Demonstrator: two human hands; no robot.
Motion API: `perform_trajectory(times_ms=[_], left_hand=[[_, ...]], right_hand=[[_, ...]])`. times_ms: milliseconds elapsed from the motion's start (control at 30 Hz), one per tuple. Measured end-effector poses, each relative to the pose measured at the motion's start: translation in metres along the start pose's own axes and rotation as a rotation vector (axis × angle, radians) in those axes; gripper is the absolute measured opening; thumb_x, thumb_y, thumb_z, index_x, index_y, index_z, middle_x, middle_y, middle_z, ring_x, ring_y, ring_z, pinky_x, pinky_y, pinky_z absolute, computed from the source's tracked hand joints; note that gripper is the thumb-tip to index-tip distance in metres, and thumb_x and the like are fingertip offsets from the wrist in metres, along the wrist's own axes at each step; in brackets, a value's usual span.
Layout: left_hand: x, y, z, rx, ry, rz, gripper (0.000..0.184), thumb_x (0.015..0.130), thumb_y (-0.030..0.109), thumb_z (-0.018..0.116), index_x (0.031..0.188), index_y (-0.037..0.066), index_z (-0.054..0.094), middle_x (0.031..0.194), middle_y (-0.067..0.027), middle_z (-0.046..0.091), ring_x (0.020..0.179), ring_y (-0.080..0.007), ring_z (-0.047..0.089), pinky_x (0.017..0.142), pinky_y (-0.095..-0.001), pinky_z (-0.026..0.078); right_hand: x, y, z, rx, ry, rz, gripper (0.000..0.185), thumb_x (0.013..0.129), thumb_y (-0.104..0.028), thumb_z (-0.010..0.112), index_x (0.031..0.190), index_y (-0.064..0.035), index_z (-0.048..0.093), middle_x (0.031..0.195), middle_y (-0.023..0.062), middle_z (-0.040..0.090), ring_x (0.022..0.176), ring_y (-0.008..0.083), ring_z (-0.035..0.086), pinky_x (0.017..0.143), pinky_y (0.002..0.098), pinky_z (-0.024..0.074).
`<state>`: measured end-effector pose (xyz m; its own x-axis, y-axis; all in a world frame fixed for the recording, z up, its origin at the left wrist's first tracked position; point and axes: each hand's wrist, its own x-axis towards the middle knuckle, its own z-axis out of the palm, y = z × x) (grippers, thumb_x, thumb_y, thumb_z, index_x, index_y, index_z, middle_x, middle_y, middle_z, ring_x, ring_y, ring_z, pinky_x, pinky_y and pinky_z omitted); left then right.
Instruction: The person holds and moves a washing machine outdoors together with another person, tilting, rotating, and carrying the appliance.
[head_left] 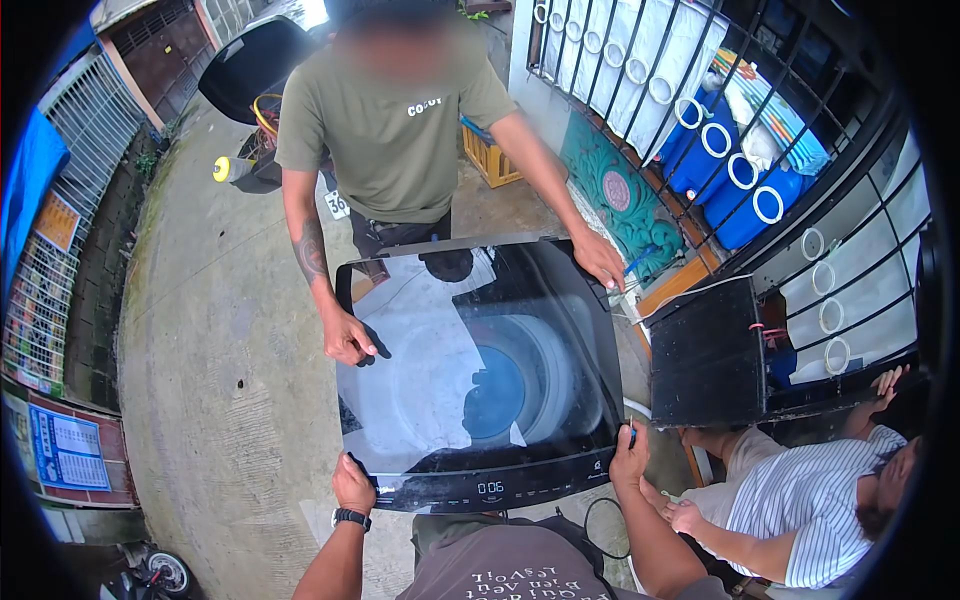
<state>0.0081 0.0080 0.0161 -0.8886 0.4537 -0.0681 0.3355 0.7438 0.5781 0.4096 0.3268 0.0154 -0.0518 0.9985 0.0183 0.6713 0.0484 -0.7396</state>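
Note:
A washing machine [480,380] with a dark glass lid stands in front of me, its front panel [530,487] showing 0:06. At its near left corner my left hand [354,484], with a black watch on the wrist, is closed on the machine's edge. My right hand [630,455] grips the near right corner, with a small blue and metal item at the fingers that I cannot make out. Across from me a person in a green shirt [385,150] has one hand on the left side of the lid and the other at the far right corner.
At the lower right a person in a striped shirt [800,500] sits by a black panel [710,350]. Behind the window bars are blue containers [725,170]. A yellow crate [490,158] and a motorcycle part with a wheel [167,572] stand on the concrete.

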Motion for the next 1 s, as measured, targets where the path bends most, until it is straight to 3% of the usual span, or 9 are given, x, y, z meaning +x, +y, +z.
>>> perform_trajectory(times_ms=[433, 500, 600, 700, 1000], left_hand=[[-0.0008, 0.0007, 0.0013, 0.012, 0.012, -0.012, 0.047, 0.109, 0.028, 0.027, 0.112, -0.003, 0.063, 0.102, -0.0300, 0.066, 0.096, -0.0520, 0.060, 0.083, -0.0551, 0.048], [0.0004, -0.0005, 0.0036, -0.011, 0.064, 0.051, 0.056, 0.110, 0.035, 0.023, 0.106, -0.005, 0.062, 0.091, -0.0334, 0.065, 0.089, -0.0556, 0.060, 0.074, -0.0590, 0.046], [0.0006, -0.0007, 0.0039, -0.012, 0.074, 0.064, 0.056, 0.110, 0.035, 0.023, 0.105, -0.006, 0.062, 0.090, -0.0334, 0.065, 0.088, -0.0558, 0.060, 0.073, -0.0590, 0.045], [0.0004, -0.0021, 0.0006, 0.012, -0.017, -0.010, 0.047, 0.109, 0.028, 0.027, 0.112, -0.003, 0.063, 0.103, -0.0301, 0.066, 0.096, -0.0523, 0.060, 0.082, -0.0555, 0.048], [-0.0003, 0.0001, -0.0005, 0.008, -0.008, -0.003, 0.046, 0.109, 0.027, 0.027, 0.113, -0.002, 0.063, 0.103, -0.0296, 0.067, 0.096, -0.0522, 0.060, 0.082, -0.0555, 0.048]], right_hand=[[0.0001, -0.0013, -0.0008, 0.005, 0.005, -0.009, 0.048, 0.104, -0.044, 0.053, 0.123, -0.0013, 0.059, 0.117, 0.0223, 0.065, 0.107, 0.0410, 0.063, 0.094, 0.0462, 0.0474], [0.0004, -0.0020, -0.0008, -0.001, 0.008, -0.021, 0.048, 0.104, -0.044, 0.054, 0.123, -0.0014, 0.059, 0.117, 0.0223, 0.065, 0.107, 0.0410, 0.063, 0.094, 0.0462, 0.0474], [0.0002, -0.0031, -0.0015, -0.011, 0.009, -0.030, 0.048, 0.104, -0.045, 0.054, 0.124, -0.0015, 0.059, 0.117, 0.0224, 0.065, 0.108, 0.0409, 0.063, 0.095, 0.0461, 0.0474], [0.0001, -0.0033, -0.0006, -0.014, 0.014, -0.025, 0.048, 0.104, -0.044, 0.054, 0.124, -0.0017, 0.060, 0.118, 0.0226, 0.066, 0.109, 0.0410, 0.062, 0.095, 0.0460, 0.0472], [-0.0005, -0.0047, -0.0009, -0.024, 0.024, -0.031, 0.047, 0.104, -0.044, 0.054, 0.124, -0.0013, 0.060, 0.117, 0.0228, 0.065, 0.108, 0.0414, 0.062, 0.095, 0.0463, 0.0469]])
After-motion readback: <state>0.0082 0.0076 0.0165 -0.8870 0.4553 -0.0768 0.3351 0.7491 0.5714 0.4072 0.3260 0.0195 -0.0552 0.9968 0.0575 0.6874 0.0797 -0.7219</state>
